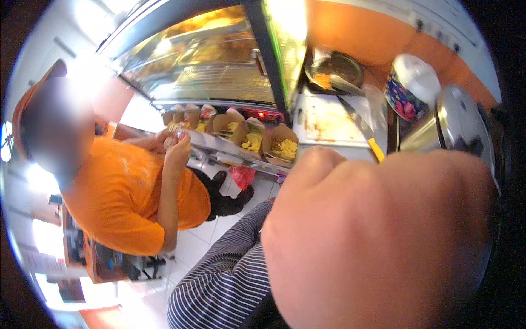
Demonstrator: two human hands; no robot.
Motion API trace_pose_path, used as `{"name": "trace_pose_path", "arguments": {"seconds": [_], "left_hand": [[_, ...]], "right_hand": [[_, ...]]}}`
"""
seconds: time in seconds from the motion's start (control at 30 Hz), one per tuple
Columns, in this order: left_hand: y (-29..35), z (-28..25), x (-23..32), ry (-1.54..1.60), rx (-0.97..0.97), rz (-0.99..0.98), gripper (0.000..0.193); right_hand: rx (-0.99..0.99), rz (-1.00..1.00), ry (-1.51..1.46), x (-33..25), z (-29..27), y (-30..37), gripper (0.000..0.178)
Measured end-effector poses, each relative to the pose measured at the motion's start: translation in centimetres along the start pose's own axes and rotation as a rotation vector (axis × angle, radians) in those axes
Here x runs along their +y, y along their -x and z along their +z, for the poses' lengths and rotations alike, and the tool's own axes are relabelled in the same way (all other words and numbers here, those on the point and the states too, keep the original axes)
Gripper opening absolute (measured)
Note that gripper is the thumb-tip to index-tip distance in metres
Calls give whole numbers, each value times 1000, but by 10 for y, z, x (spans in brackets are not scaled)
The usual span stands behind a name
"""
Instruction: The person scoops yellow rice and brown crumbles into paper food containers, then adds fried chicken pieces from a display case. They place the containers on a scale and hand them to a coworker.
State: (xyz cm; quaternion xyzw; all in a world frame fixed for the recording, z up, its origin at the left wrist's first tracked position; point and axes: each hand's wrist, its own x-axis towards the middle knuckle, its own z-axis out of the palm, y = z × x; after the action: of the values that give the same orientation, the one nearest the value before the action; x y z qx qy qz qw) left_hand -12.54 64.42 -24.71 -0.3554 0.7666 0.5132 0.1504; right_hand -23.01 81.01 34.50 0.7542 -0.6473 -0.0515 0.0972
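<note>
My right hand (378,236), large and blurred, rises close in front of the view at the lower right. Its back and bent knuckles face up, and the fingers curl under, closed; whatever they may hold is hidden. Just beyond it lies a knife (359,123) with a yellow handle, its blade over a stained white cutting board (331,122). To the left of my hand, open brown cardboard boxes (282,147) with yellow food inside stand in a row on the counter. My left hand is out of sight.
A heated glass display case (203,60) stands behind the boxes. At the left, a co-worker in an orange shirt (126,192) holds both hands together near the counter. A dark round pan (337,68), a patterned container (408,90) and a shiny metal lid (460,118) stand farther right.
</note>
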Motion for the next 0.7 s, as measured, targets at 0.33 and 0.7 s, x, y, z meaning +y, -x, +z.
{"name": "trace_pose_path", "arguments": {"seconds": [0.33, 0.7], "left_hand": [[47, 75, -25, 149, 205, -311, 32], [152, 184, -138, 267, 357, -702, 31]], "right_hand": [[106, -385, -15, 86, -6, 26, 26], [434, -205, -958, 269, 82, 4, 27]]}}
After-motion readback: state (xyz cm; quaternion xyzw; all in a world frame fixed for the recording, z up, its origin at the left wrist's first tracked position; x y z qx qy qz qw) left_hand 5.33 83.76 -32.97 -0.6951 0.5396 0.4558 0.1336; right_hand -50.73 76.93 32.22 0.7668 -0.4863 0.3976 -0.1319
